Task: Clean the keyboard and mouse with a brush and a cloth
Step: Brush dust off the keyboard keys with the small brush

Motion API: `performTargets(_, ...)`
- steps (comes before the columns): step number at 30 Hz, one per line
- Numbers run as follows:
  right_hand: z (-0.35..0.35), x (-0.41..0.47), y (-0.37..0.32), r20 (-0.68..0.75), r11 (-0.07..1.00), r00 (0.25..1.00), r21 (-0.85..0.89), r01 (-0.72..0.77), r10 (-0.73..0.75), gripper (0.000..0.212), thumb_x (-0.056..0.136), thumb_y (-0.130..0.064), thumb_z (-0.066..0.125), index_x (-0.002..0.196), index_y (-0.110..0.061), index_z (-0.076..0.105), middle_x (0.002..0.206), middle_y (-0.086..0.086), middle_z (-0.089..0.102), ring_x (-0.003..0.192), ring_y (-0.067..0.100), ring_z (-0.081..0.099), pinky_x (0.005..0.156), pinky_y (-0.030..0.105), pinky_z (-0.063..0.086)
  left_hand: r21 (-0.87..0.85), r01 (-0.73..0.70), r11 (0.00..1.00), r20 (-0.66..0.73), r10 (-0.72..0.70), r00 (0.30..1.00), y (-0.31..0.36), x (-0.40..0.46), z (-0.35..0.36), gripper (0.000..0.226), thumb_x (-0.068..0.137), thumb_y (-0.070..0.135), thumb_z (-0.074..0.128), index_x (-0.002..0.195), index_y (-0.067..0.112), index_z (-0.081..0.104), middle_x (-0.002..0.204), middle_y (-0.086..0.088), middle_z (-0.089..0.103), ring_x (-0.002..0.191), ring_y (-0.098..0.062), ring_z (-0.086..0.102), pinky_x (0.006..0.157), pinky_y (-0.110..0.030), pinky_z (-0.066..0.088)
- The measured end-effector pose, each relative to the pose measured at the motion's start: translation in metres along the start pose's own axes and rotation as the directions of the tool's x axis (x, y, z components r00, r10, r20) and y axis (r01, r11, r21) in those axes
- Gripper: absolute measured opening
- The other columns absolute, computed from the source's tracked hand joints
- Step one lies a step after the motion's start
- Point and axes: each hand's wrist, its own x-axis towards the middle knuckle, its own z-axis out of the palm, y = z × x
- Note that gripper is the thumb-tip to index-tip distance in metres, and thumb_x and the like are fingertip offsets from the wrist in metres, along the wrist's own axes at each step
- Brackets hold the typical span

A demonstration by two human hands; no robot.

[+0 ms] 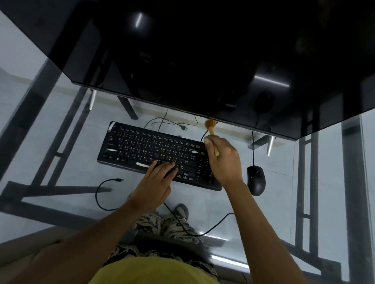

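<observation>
One black keyboard [158,155] and one black mouse [255,180] sit on a glass table [55,137], mouse just right of the keyboard. Left hand [157,182] lies flat on the keys, fingers together. Right hand [225,159] fingers pinch one brush [212,132], bristles up past the keyboard's far right corner.

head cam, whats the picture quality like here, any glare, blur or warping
Head view: dim overall, with the dark screen nearly black apart from streaks of reflected light. White glare streaks sit on the keyboard keys. The brush bristles in the right hand look soft and blurred. The wide lens bows the glass desk frame and the forearms outward. The mouse reads as a dark shape with little detail.
</observation>
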Motion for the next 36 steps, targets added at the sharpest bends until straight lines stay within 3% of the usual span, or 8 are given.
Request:
performTargets(4,0.0,0.004,0.005,0.018,0.996,0.996,0.01,-0.087,0.087,0.032,0.1,-0.039,0.043,0.089,-0.018,0.066,0.065,-0.004,0.058,0.062,0.017,0.054,0.057,0.026,0.038,-0.003,-0.008,1.0,-0.006,0.008,1.0,-0.001,-0.002,-0.001,0.05,0.088,0.024,0.034,0.129,0.006,0.057,0.134,-0.013,0.053,0.125,-0.026,0.047,0.112,-0.05,0.032)
performTargets(10,0.011,0.002,0.004,-0.009,0.993,0.993,0.032,-0.117,0.117,0.031,0.1,-0.037,0.043,0.107,-0.017,0.066,0.085,0.005,0.066,0.075,0.023,0.061,0.064,0.031,0.048,0.009,-0.044,0.999,-0.015,0.044,0.999,-0.005,-0.007,0.001,0.049,0.09,0.023,0.035,0.13,0.004,0.056,0.135,-0.014,0.053,0.126,-0.028,0.049,0.113,-0.046,0.024)
performTargets(15,0.03,-0.007,-0.025,0.259,0.991,0.966,0.124,-0.041,0.008,0.03,0.1,-0.041,0.044,0.096,-0.022,0.067,0.071,-0.004,0.063,0.068,0.017,0.06,0.062,0.029,0.045,0.003,-0.106,0.994,-0.06,0.106,0.993,-0.01,-0.014,0.001,0.049,0.088,0.02,0.038,0.128,0.0,0.057,0.132,-0.016,0.056,0.125,-0.026,0.047,0.112,-0.043,0.026)
performTargets(19,0.025,-0.001,-0.016,-0.003,0.979,0.985,0.104,-0.173,0.174,0.031,0.1,-0.035,0.044,0.108,-0.017,0.067,0.081,0.006,0.068,0.075,0.024,0.063,0.064,0.029,0.046,0.017,-0.138,0.99,-0.07,0.139,0.988,-0.014,-0.021,0.002,0.048,0.088,0.02,0.038,0.127,-0.001,0.058,0.132,-0.015,0.057,0.124,-0.026,0.048,0.112,-0.042,0.026)
performTargets(23,0.032,-0.01,-0.027,0.306,0.968,0.951,0.225,-0.111,0.038,0.031,0.098,-0.041,0.048,0.097,-0.019,0.07,0.074,0.003,0.069,0.069,0.019,0.063,0.067,0.033,0.051,0.021,-0.157,0.987,-0.069,0.158,0.985,-0.017,-0.024,0.006,0.048,0.089,0.021,0.038,0.128,-0.001,0.057,0.135,-0.015,0.055,0.124,-0.026,0.05,0.11,-0.042,0.028)
performTargets(28,0.036,-0.01,-0.017,-0.035,0.985,0.991,0.12,-0.126,0.131,0.031,0.1,-0.036,0.045,0.105,-0.016,0.067,0.076,0.005,0.067,0.068,0.025,0.062,0.062,0.036,0.051,0.025,-0.157,0.987,-0.066,0.158,0.985,-0.017,-0.027,0.006,0.049,0.089,0.022,0.04,0.131,0.0,0.055,0.138,-0.014,0.053,0.127,-0.024,0.048,0.112,-0.041,0.026)
performTargets(32,0.043,-0.017,-0.029,0.282,0.966,0.957,0.222,-0.137,0.071,0.03,0.099,-0.039,0.048,0.098,-0.02,0.072,0.075,0.005,0.07,0.066,0.02,0.064,0.062,0.034,0.052,0.014,-0.155,0.988,-0.073,0.156,0.985,-0.019,-0.03,0.002,0.049,0.09,0.022,0.039,0.13,0.0,0.056,0.136,-0.014,0.054,0.126,-0.024,0.048,0.111,-0.04,0.027)
performTargets(36,0.05,-0.015,-0.03,-0.137,0.991,0.983,0.054,-0.119,0.126,0.03,0.1,-0.031,0.047,0.099,-0.013,0.071,0.08,0.005,0.066,0.072,0.02,0.06,0.061,0.029,0.045,-0.024,-0.075,0.997,-0.062,0.073,0.995,-0.033,-0.044,-0.001,0.049,0.091,0.021,0.037,0.132,0.001,0.055,0.137,-0.013,0.054,0.128,-0.023,0.048,0.114,-0.041,0.03)
